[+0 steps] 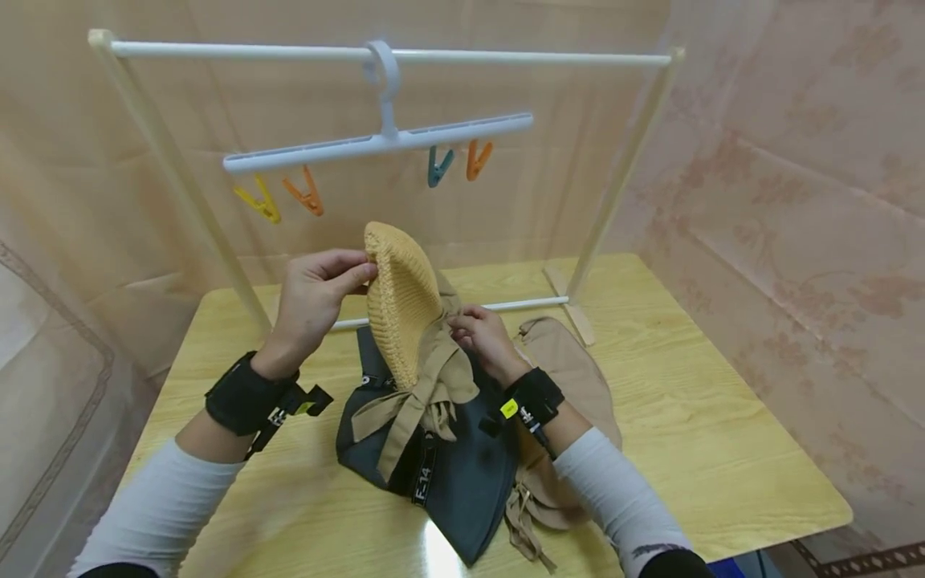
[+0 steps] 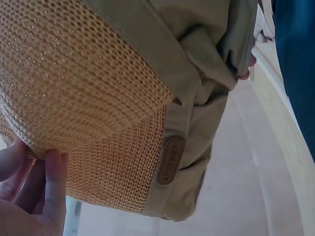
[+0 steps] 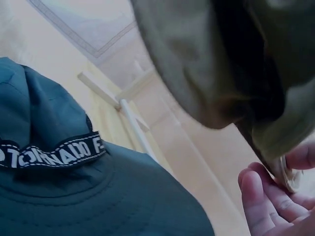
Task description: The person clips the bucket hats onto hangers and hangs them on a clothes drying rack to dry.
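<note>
Left hand [image 1: 312,297] on woven hat [image 1: 405,293], fingertips part-hidden

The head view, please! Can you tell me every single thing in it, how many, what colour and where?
Woven hat: 1, yellow and tan, between the hands
Dark hat: 1, blue-green, on the table
Tan cloth item: 1, probably a hat, right of the dark hat
Hanger: 1, white, on the rack
Clips: 4, one yellow, two orange, one teal, under the hanger
Rack: 1, whitish, on the table
Table: 1, light wood colour, below
Hanging cloth: number unclear, beige and pinkish, around the table
Blue thing: 1, too hidden to name, bottom right
Wristbands: 2, black, on the wrists
Sleeves: 2, whitish, on the arms
Left hand: 1, bare, fingers pinching the woven edge
Right hand: 1, bare, at the tan cloth
</note>
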A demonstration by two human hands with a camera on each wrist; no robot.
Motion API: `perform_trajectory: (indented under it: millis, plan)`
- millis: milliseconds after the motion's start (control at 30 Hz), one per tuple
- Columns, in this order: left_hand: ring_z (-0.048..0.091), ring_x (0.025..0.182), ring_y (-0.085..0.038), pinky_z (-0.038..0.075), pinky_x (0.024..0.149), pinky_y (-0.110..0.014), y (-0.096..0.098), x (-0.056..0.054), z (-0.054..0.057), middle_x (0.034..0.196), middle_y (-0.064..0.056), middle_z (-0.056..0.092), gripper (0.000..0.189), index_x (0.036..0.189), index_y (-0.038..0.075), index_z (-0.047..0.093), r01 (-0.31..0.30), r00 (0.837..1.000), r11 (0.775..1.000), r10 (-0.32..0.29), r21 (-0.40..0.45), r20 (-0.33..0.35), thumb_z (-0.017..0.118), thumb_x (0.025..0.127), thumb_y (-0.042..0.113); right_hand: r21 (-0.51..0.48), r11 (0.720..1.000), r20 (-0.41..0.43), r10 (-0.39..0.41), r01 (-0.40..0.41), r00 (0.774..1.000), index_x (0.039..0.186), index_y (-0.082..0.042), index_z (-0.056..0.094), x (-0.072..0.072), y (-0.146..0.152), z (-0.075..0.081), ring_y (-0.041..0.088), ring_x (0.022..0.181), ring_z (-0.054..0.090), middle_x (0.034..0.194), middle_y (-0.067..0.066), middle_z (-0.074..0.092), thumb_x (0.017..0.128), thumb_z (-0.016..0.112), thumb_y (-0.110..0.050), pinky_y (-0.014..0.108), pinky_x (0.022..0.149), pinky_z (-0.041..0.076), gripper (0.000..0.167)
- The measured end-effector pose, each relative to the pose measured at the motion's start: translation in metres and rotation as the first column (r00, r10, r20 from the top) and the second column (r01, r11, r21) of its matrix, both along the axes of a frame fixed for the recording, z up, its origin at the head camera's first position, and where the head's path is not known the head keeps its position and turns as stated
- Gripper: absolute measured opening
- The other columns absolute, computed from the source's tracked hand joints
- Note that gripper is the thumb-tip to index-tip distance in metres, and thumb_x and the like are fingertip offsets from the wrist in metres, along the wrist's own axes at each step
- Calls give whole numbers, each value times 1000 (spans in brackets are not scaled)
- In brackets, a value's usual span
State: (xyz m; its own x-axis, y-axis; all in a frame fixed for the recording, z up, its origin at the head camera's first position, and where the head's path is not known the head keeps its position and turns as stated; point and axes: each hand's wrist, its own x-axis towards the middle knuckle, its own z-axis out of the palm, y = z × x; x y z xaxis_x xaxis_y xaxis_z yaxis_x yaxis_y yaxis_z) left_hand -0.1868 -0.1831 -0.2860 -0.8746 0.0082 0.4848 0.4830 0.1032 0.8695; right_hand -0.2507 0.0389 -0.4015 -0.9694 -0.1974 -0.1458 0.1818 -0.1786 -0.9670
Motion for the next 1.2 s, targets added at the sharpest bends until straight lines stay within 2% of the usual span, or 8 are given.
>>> perform_trajectory:
  millis: [233,367,467,700,867,1033,1100,1200]
  plan:
    - [69,80,-5,58,72,-23,6,-8,-6,86,12,72,11,96,12,73,37,996,996,-43,80,72,65,92,5,25,998,-3,-55,55,998,94,-4,54,-4,14,9,8,62,56,75,-2,60,92,56,-1,20,59,49,5]
    - [69,82,-5,57,74,-23,10,-13,-3,88,11,71,10,98,11,73,44,996,996,-50,82,79,64,93,7,24,997,-3,-79,80,997,96,-5,55,-7,20,16,7,63,57,79,-2,60,93,56,-2,19,60,49,5]
    - [69,83,-6,57,74,-23,14,-17,1,89,10,71,10,99,9,73,52,995,994,-60,97,76,64,94,7,-12,996,1,-85,85,996,90,-6,57,-12,25,20,7,62,56,79,-2,61,92,56,-2,18,60,49,5]
    - [68,78,-8,58,73,-25,30,-28,15,87,6,72,14,92,14,74,122,989,972,-137,201,60,66,91,4,-72,997,22,-36,37,999,72,-13,54,-19,35,22,10,71,50,78,-3,54,96,55,-7,23,68,42,25]
    - [67,78,-8,58,73,-24,40,-33,21,87,6,71,10,98,3,73,125,986,973,-143,196,83,66,91,5,-130,991,84,-14,25,996,81,-13,54,-20,38,22,10,80,55,83,-3,55,97,52,-10,24,73,49,16]
    - [67,81,-8,57,74,-23,45,-40,22,89,5,70,19,105,-6,70,123,983,974,-147,191,114,66,91,7,-218,976,120,12,14,993,78,-11,53,-24,42,21,10,68,57,84,1,56,99,50,-10,22,64,52,21]
    - [67,82,-9,57,75,-23,46,-44,21,89,5,70,16,103,-3,71,127,981,971,-153,202,117,66,91,7,-187,982,96,11,7,995,82,-11,54,-27,43,21,10,66,57,86,1,55,99,49,-11,22,62,51,18]
    - [67,81,-9,57,75,-24,48,-48,20,88,5,71,12,100,1,73,129,982,968,-155,216,108,67,91,6,-78,997,44,-10,14,999,102,-7,55,-31,42,23,9,69,56,94,2,53,100,48,-13,21,62,50,9]
